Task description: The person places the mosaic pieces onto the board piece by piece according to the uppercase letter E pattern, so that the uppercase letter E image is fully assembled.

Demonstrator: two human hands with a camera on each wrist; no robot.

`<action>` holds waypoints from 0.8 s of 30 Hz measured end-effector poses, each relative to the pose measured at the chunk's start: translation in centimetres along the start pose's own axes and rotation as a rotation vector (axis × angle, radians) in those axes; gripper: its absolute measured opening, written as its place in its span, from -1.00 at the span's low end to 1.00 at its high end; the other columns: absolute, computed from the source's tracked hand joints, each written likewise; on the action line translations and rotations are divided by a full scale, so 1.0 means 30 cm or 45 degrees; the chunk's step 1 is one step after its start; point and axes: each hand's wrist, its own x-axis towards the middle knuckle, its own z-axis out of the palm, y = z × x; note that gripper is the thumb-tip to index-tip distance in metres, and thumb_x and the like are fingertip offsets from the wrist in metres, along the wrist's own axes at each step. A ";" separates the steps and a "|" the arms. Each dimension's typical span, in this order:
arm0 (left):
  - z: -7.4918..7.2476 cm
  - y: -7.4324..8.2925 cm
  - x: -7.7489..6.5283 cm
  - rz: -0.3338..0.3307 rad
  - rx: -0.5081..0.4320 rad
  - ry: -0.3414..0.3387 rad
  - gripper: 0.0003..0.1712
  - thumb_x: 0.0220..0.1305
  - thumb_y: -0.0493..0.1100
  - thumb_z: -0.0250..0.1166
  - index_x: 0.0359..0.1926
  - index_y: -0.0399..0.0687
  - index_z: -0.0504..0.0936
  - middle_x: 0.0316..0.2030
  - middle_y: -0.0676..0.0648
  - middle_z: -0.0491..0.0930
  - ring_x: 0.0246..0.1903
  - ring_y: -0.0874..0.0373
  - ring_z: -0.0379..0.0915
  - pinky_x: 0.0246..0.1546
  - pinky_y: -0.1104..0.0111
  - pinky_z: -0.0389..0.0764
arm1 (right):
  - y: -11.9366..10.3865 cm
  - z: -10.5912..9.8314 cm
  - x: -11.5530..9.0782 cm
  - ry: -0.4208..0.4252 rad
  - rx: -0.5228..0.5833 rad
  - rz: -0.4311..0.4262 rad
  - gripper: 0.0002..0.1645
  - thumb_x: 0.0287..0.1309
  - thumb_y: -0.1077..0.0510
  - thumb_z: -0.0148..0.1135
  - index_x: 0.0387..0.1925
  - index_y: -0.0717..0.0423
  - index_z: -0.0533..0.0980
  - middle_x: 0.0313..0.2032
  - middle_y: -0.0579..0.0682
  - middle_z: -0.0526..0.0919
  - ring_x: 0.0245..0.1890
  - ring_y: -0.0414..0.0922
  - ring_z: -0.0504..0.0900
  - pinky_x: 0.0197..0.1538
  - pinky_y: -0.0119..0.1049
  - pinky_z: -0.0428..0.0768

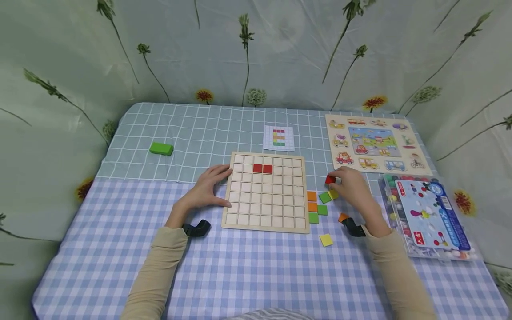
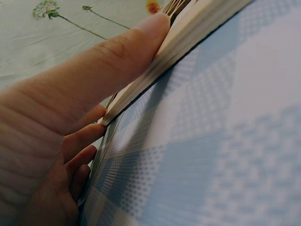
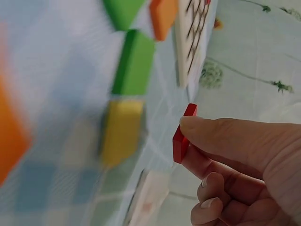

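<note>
A square wooden grid board (image 1: 266, 193) lies mid-table with two red tiles (image 1: 262, 169) side by side in its second row. My left hand (image 1: 206, 189) rests at the board's left edge, thumb and fingertips touching its rim with the fingers fairly straight. Between thumb and finger my right hand (image 1: 352, 186) pinches a red square tile (image 3: 183, 136), to the right of the board. Below that hand are a yellow tile (image 3: 123, 132) and a green tile (image 3: 134, 63). Orange tiles (image 1: 312, 196) and more green tiles (image 1: 314, 218) lie along the board's right edge.
A pattern card (image 1: 278, 138) with coloured squares lies behind the board. At the back right is a wooden picture puzzle (image 1: 376, 142), with a plastic box (image 1: 428, 215) of small parts before it. A green block (image 1: 161, 149) sits back left. A yellow tile (image 1: 326, 240) lies nearer the front.
</note>
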 end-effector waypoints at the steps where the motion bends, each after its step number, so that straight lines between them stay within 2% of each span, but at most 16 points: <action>1: 0.000 0.000 0.000 -0.001 0.001 0.000 0.18 -0.26 0.06 0.57 0.37 -0.21 0.21 0.40 -0.24 0.12 0.40 -0.19 -0.08 0.31 -0.17 0.00 | -0.011 -0.001 0.011 0.001 -0.001 -0.010 -0.65 0.04 0.29 0.29 -0.10 0.38 0.58 -0.22 0.30 0.65 -0.25 0.12 0.58 -0.12 0.00 0.55; 16: 0.005 -0.006 0.003 0.002 0.002 0.004 0.17 -0.27 0.03 0.57 0.38 -0.20 0.20 0.40 -0.24 0.13 0.40 -0.18 -0.08 0.33 -0.15 0.00 | -0.161 0.020 0.143 0.044 -0.010 -0.201 -0.68 0.02 0.27 0.33 -0.15 0.34 0.62 -0.24 0.23 0.66 -0.22 0.10 0.62 -0.11 -0.05 0.58; 24: 0.004 -0.005 0.004 -0.004 0.010 0.010 0.17 -0.27 0.03 0.58 0.37 -0.21 0.21 0.40 -0.24 0.14 0.40 -0.18 -0.07 0.33 -0.15 0.01 | -0.214 0.040 0.192 0.005 -0.006 -0.240 -0.66 0.02 0.22 0.35 -0.14 0.31 0.63 -0.23 0.20 0.67 -0.24 0.06 0.60 -0.16 -0.12 0.57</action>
